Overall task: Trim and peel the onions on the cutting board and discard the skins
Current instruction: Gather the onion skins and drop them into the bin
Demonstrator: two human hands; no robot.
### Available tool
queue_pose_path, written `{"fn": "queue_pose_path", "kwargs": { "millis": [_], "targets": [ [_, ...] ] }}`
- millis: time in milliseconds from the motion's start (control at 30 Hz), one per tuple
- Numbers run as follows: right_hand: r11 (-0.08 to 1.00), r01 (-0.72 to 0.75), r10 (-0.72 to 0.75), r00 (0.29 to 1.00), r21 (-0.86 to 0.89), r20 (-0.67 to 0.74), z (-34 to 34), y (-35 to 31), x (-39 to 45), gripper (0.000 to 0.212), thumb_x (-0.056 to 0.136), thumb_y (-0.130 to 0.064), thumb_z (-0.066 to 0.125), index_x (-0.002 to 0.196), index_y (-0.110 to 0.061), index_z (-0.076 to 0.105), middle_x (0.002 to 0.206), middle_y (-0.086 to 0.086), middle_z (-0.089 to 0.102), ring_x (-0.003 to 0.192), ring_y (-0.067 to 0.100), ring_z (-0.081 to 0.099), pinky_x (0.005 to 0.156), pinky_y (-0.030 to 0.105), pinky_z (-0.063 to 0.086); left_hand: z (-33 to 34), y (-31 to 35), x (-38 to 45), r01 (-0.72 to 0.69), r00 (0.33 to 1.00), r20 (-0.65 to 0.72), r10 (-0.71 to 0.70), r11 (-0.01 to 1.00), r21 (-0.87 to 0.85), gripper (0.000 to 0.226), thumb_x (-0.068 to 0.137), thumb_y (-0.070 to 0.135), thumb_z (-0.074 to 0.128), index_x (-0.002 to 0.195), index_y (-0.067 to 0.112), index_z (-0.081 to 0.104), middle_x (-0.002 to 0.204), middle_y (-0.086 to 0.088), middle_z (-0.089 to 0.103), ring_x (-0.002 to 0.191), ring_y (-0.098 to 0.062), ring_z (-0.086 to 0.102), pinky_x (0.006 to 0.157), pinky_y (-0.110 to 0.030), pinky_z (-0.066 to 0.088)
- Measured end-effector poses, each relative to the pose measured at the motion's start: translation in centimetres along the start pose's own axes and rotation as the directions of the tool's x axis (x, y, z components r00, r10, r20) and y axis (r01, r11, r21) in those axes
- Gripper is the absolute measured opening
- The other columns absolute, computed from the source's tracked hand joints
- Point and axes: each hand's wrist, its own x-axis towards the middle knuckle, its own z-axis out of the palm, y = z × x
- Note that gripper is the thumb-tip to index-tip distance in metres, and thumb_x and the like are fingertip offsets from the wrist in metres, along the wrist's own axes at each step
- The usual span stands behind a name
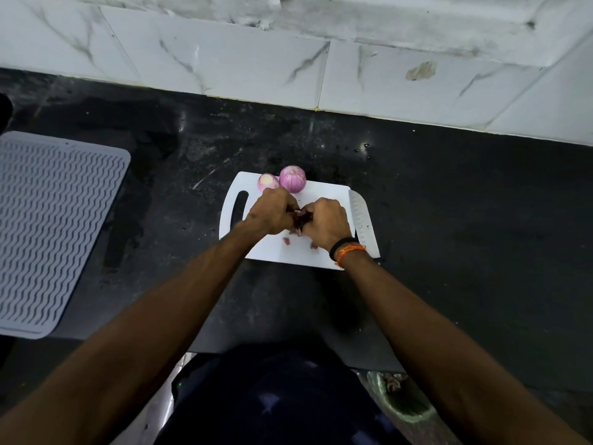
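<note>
Hands meet over the middle of a white plastic cutting board [324, 200] on a black stone counter [449, 194] — the left hand [272, 213] and the right hand [327, 221] both curled around a dark red onion [300, 220], of which only a sliver of skin shows between them. The fingers of each hand are bent in close on the onion; exactly which fingertips pinch the skin cannot be told. On the board's far edge sit two peeled onions, touching each other: a larger pink one [292, 178] and, just beside it toward the board's handle slot, a smaller one [268, 182] with its pale cut face up. Small scraps of red skin [286, 241] lie on the board's near part, below the hands. A broad-bladed knife [361, 220] rests flat along the board's end opposite the handle slot, just beside the right hand. A black band and an orange thread [348, 250] circle the right wrist. Well apart from the board, past its handle end, lies a grey ribbed drying mat [54, 226]; a green bin [401, 399] shows below the counter's near edge.
</note>
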Motion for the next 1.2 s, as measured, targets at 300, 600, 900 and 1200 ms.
{"fn": "queue_pose_path", "kwargs": {
  "millis": [300, 600, 900, 1200],
  "targets": [
    [0.976, -0.081, 0.109, 0.986, 0.204, -0.129, -1.4, -0.7, -1.9, 0.024, 0.084, -0.017, 0.072, 0.107, -0.015, 0.077, 0.095, 0.006, 0.077, 0.09, 0.02, 0.069, 0.09, 0.027, 0.052, -2.7, 1.8, -0.1, -0.086, 0.996, 0.027, 0.084, 0.991, 0.104, 0.02, 0.082, 0.009, 0.076, 0.101, 0.009, 0.076, 0.088, -0.009, 0.07, 0.083, -0.022, 0.064, 0.081, -0.033, 0.057],
    [0.924, -0.251, 0.312, 0.931, 0.289, -0.191, -1.3, -1.2, -6.6, 0.025, 0.082, -0.016, 0.073, 0.106, -0.017, 0.077, 0.093, 0.003, 0.077, 0.08, 0.017, 0.068, 0.078, 0.015, 0.05, -2.2, 3.5, -1.7, -0.252, 0.96, 0.141, 0.243, 0.966, 0.048, 0.047, 0.07, 0.001, 0.081, 0.105, 0.013, 0.053, 0.092, -0.011, 0.068, 0.08, -0.024, 0.065, 0.058, -0.025, 0.048],
    [0.782, -0.471, 0.592, 0.766, 0.408, -0.25, -0.3, 1.7, -13.9, 0.023, 0.068, -0.026, 0.077, 0.09, -0.029, 0.078, 0.075, -0.004, 0.07, 0.073, 0.015, 0.063, 0.062, 0.022, 0.045, 2.8, 7.9, -4.6, -0.482, 0.86, 0.24, 0.45, 0.872, 0.09, 0.019, 0.071, 0.014, 0.08, 0.08, 0.021, 0.065, 0.082, -0.007, 0.074, 0.074, -0.024, 0.067, 0.066, -0.026, 0.043],
    [0.64, -0.549, 0.763, 0.533, 0.538, -0.365, -0.1, 7.9, -24.8, 0.009, 0.07, -0.029, 0.071, 0.067, -0.03, 0.063, 0.057, -0.01, 0.056, 0.063, 0.015, 0.058, 0.05, 0.017, 0.032, 11.5, 15.6, -9.6, -0.655, 0.725, 0.314, 0.613, 0.755, 0.038, 0.019, 0.064, 0.009, 0.074, 0.078, 0.021, 0.068, 0.072, 0.003, 0.069, 0.07, -0.017, 0.066, 0.067, -0.031, 0.056]
  ]
}}
